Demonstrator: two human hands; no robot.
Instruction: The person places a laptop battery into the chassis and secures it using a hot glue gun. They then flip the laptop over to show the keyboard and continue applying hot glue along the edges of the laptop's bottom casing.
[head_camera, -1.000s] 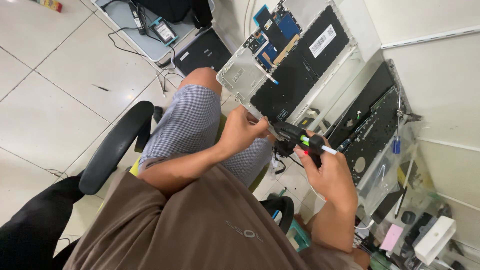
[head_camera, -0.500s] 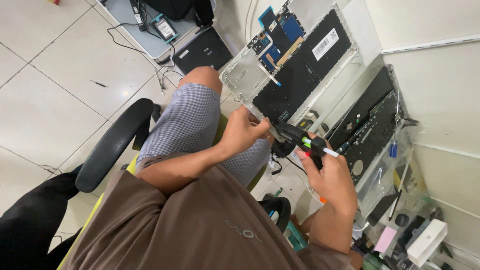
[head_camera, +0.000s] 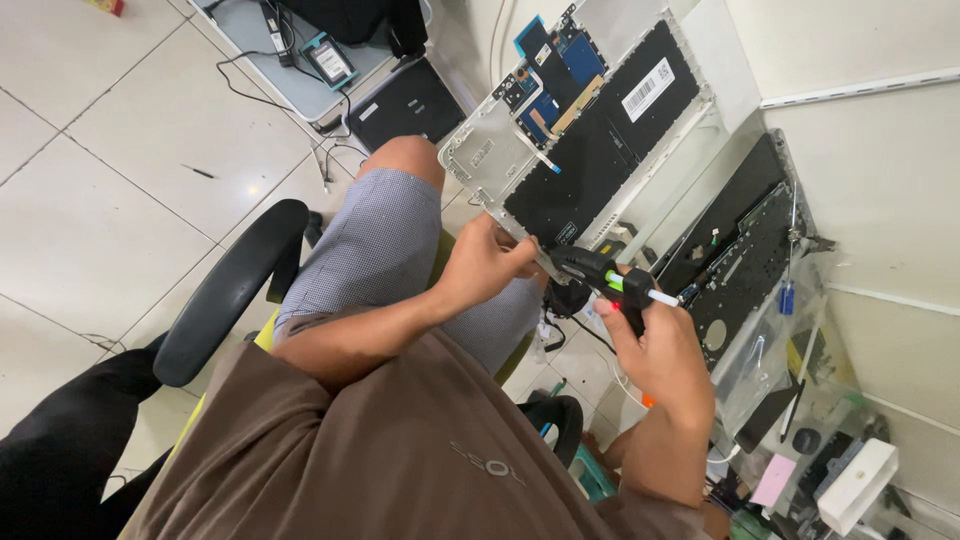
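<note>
I look down over my own lap. My right hand (head_camera: 660, 350) is closed around a black glue gun (head_camera: 600, 275) with a white glue stick poking out of its back. The gun's nozzle points at the near edge of an opened white laptop shell (head_camera: 490, 155) with a black keyboard underside and blue circuit boards. My left hand (head_camera: 490, 262) pinches that near edge of the shell right beside the nozzle.
A second black keyboard part (head_camera: 745, 250) lies to the right on a cluttered glass surface with small tools and boxes. A black chair armrest (head_camera: 230, 290) is at my left. A closed black laptop (head_camera: 405, 105) and cables sit on the tiled floor.
The view has shifted slightly. Both hands stay at the shell's near edge with the glue gun in almost the same place.
</note>
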